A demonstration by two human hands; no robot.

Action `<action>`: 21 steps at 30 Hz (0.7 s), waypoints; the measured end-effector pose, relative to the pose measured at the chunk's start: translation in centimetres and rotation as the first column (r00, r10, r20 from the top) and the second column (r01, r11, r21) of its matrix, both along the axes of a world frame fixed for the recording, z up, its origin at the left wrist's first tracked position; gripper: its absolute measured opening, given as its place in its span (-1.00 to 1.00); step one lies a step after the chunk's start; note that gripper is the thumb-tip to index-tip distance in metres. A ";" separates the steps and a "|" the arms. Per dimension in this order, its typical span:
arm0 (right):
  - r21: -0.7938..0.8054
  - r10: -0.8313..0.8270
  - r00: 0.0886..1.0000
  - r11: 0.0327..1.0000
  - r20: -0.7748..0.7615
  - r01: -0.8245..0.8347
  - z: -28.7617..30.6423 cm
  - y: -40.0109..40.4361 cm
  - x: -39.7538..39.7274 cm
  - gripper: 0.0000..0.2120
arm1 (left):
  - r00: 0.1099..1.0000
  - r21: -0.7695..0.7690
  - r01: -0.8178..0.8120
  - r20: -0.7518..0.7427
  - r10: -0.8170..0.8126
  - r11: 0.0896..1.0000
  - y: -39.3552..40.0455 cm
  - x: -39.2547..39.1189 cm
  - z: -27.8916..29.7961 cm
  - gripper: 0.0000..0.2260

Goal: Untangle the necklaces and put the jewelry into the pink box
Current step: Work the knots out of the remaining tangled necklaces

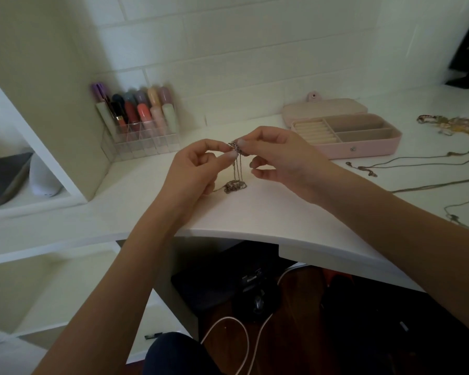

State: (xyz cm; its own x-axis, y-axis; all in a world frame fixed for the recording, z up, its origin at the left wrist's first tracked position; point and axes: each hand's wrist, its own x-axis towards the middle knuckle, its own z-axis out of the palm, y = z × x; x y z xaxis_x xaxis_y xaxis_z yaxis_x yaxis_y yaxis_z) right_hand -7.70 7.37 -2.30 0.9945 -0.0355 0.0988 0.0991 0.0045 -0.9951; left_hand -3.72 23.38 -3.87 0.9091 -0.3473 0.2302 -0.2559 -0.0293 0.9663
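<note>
- Head view: a tangled clump of silver chains is being pinched between the left hand and the right hand, raised above the white counter near the middle of its front edge.
- The knot is being gripped by the thumb and forefinger of the left hand from the left side, while its remaining fingers are being kept curled into the palm.
- The same knot is being pinched by the thumb and forefinger of the right hand from the right side; its lower fingers are being held loosely bent below, touching nothing.
- Several strands are being left hanging straight down from the knot, and their lower ends are lying in a small heap on the counter between the two wrists.
- The pink box is being kept open toward the back of the counter, right of the hands, with its lid laid flat behind it; a ring-roll section is being shown on its left and two long compartments on its right.
- A thin chain is lying stretched out on the counter just in front of the box, toward the right edge.
- Further chains are lying nearer the right edge, well apart from the hands.
- A multicoloured piece of jewelry is lying at the back right of the counter, beside the box.
- A clear organizer filled with lipsticks is standing at the back left corner of the counter, against the wall.
</note>
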 end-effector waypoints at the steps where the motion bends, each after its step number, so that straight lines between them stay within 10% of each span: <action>1: -0.007 -0.003 1.000 1.000 0.008 0.003 0.0 0.0 0.0 -0.94 | 1.000 0.008 -0.012 0.001 0.012 1.000 0.0 0.0 0.0 -0.98; 21: 0.023 -0.062 0.998 0.998 -0.007 0.063 0.0 0.3 0.0 -0.93 | 0.954 -0.061 -0.252 0.153 0.258 0.966 0.0 0.5 -0.3 -0.92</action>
State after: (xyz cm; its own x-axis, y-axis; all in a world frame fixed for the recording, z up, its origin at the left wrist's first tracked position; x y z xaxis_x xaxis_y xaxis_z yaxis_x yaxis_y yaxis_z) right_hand -7.66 7.69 -2.29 0.9909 -0.0997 0.0908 0.0934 0.0211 -0.9954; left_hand -3.23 23.36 -4.21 0.9170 -0.0962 0.3871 -0.3945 -0.0754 0.9158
